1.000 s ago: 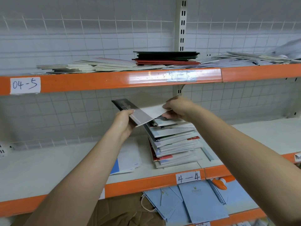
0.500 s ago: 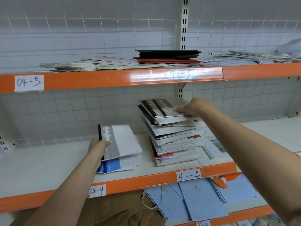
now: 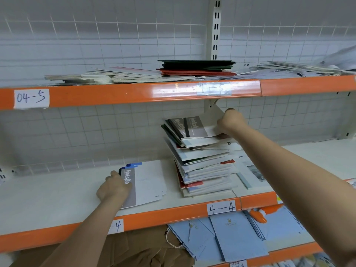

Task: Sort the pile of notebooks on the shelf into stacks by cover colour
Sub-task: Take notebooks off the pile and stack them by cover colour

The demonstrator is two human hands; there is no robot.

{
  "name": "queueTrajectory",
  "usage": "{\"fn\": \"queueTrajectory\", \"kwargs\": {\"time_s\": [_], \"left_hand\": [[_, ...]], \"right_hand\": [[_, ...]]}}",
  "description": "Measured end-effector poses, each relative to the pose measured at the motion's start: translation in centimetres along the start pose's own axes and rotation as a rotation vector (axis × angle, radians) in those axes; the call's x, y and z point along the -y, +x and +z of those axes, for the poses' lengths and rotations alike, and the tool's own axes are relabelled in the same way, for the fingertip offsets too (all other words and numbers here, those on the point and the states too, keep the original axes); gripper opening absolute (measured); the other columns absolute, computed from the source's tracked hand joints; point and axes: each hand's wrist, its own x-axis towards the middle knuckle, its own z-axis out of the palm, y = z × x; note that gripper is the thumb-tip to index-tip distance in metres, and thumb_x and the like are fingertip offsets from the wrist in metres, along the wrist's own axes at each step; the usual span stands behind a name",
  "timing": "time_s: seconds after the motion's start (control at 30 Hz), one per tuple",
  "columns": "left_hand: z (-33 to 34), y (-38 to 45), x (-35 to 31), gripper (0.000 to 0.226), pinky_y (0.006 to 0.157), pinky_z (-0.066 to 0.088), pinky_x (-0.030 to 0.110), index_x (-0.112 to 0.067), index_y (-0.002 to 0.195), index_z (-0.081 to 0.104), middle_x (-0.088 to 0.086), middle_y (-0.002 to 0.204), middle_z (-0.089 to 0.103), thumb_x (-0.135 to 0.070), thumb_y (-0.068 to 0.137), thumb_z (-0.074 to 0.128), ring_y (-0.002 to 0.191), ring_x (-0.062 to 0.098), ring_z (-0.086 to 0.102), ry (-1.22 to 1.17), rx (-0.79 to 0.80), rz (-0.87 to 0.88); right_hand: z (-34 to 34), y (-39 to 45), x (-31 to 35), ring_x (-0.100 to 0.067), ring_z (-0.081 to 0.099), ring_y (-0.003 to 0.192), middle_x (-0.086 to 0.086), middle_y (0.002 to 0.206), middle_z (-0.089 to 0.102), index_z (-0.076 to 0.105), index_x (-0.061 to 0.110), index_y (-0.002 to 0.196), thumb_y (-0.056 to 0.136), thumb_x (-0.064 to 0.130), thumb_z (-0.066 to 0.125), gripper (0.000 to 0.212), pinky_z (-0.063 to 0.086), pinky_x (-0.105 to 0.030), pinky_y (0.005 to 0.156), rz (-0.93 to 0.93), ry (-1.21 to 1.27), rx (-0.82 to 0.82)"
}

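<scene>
Sorting stage: one grey-and-white notebook (image 3: 146,182) now lies on the small stack (image 3: 134,166) at the left of the middle shelf (image 3: 57,191); a second ago it was held in the air above the pile.
Left hand (image 3: 113,188): rests on the grey spine edge of that notebook, fingers bent over it, apparently squaring it onto the stack; whether it grips or merely presses cannot be told.
Small stack: a blue-cornered cover shows beneath the placed notebook, so the colours here look mixed, or the covers share a grey-white face; this cannot be settled from the view.
Right hand (image 3: 230,122): has moved from steadying the pile to pinching the right edge of the top notebook (image 3: 194,127), thumb beneath and fingers curled on top, the cover lifted slightly at that edge.
Unsorted pile (image 3: 204,166): stands right of centre on the middle shelf, leaning and fanned, with white, grey, red and dark covers visible; well apart from the small stack.
Top notebook: dark grey band with white lettering, matching the one just placed in pattern.
Meaning for the task: one placement is complete and the next pick is under way; most of the pile remains unsorted.
Upper shelf (image 3: 125,93): carries flat spreads of pale, dark green and red notebooks (image 3: 196,67).
Risk: pulling the top notebook sideways could tip the leaning pile.
</scene>
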Motion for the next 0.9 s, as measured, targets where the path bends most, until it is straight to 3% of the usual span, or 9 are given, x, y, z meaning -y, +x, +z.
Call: {"fn": "queueTrajectory", "kwargs": {"time_s": [0.1,0.2,0.3,0.4,0.47,0.57,0.7,0.8,0.9], "left_hand": [[-0.9,0.2,-1.9,0.043,0.057,0.042,0.028,-0.014,0.109,0.051,0.006,0.100,0.064,-0.052,0.089,0.053,0.081,0.024,0.059,-0.119,-0.030,0.088],[-3.4,-0.4,-5.5,0.051,0.076,0.050,0.037,-0.003,0.097,0.064,0.015,0.091,0.069,-0.052,0.090,0.052,0.085,0.032,0.065,-0.574,0.019,0.167],[-6.7,-2.1,-9.2,0.045,0.059,0.049,0.030,-0.010,0.089,0.066,0.010,0.074,0.071,-0.052,0.092,0.050,0.063,0.022,0.066,-1.021,0.228,0.231],[-9.1,-3.8,-12.1,0.025,0.053,0.051,0.026,-0.013,0.103,0.060,0.009,0.087,0.072,-0.034,0.097,0.050,0.073,0.019,0.068,-1.389,0.535,0.196],[-9.9,-4.2,-12.7,0.017,0.054,0.052,0.025,-0.008,0.111,0.055,0.008,0.089,0.068,-0.015,0.098,0.046,0.076,0.017,0.065,-1.534,0.604,0.130],[-9.8,-3.7,-11.6,0.022,0.056,0.048,0.029,-0.010,0.116,0.051,0.011,0.098,0.063,-0.009,0.095,0.043,0.077,0.021,0.060,-1.497,0.538,0.101],[-8.9,-2.2,-8.2,0.020,0.053,0.045,0.030,-0.016,0.109,0.049,0.012,0.093,0.059,-0.007,0.093,0.041,0.072,0.027,0.056,-1.438,0.400,0.046],[-7.1,-1.1,-5.4,0.026,0.061,0.051,0.034,-0.015,0.114,0.052,0.014,0.098,0.062,-0.005,0.093,0.040,0.083,0.032,0.060,-1.410,0.394,0.003],[-4.3,-0.1,-3.0,0.032,0.079,0.044,0.037,-0.009,0.122,0.050,0.012,0.109,0.059,-0.002,0.092,0.042,0.094,0.029,0.056,-1.124,0.265,-0.061]], "right_hand": [[0.0,-0.8,0.6,-0.023,0.051,0.068,-0.011,0.084,0.053,0.048,0.004,0.099,0.096,0.006,0.038,0.010,0.045,-0.029,0.057,0.044,0.219,0.062],[0.2,-1.7,1.4,-0.022,0.058,0.056,-0.013,0.088,0.057,0.049,0.005,0.096,0.095,0.003,0.036,0.014,0.051,-0.023,0.046,0.089,0.538,0.186],[0.7,-2.5,2.3,-0.016,0.063,0.045,-0.011,0.088,0.057,0.045,0.008,0.107,0.096,0.003,0.041,0.012,0.051,-0.021,0.039,0.072,0.662,0.280],[1.7,-2.9,2.9,-0.018,0.062,0.055,-0.010,0.085,0.059,0.054,0.008,0.109,0.094,0.006,0.050,0.016,0.056,-0.028,0.051,0.021,0.636,0.319],[2.0,-2.6,2.7,-0.024,0.060,0.066,-0.012,0.083,0.062,0.061,0.001,0.105,0.091,0.012,0.057,0.018,0.057,-0.037,0.065,-0.036,0.535,0.279],[1.6,-1.3,1.6,-0.023,0.056,0.069,-0.018,0.081,0.064,0.067,-0.004,0.095,0.090,0.018,0.060,0.024,0.053,-0.038,0.069,-0.057,0.374,0.091],[1.1,-0.2,-0.6,-0.016,0.047,0.058,-0.003,0.066,0.051,0.055,0.009,0.075,0.084,0.040,0.067,0.035,0.036,-0.025,0.048,0.010,0.079,0.020],[1.3,-0.5,-0.9,-0.023,0.059,0.089,-0.005,0.093,0.061,0.055,0.015,0.096,0.069,0.073,0.063,0.064,0.051,-0.030,0.069,0.006,-0.194,0.107],[1.1,-0.5,-0.3,-0.025,0.056,0.104,-0.005,0.110,0.060,0.056,0.015,0.118,0.068,0.076,0.061,0.079,0.047,-0.032,0.083,-0.017,-0.296,0.123]]}}
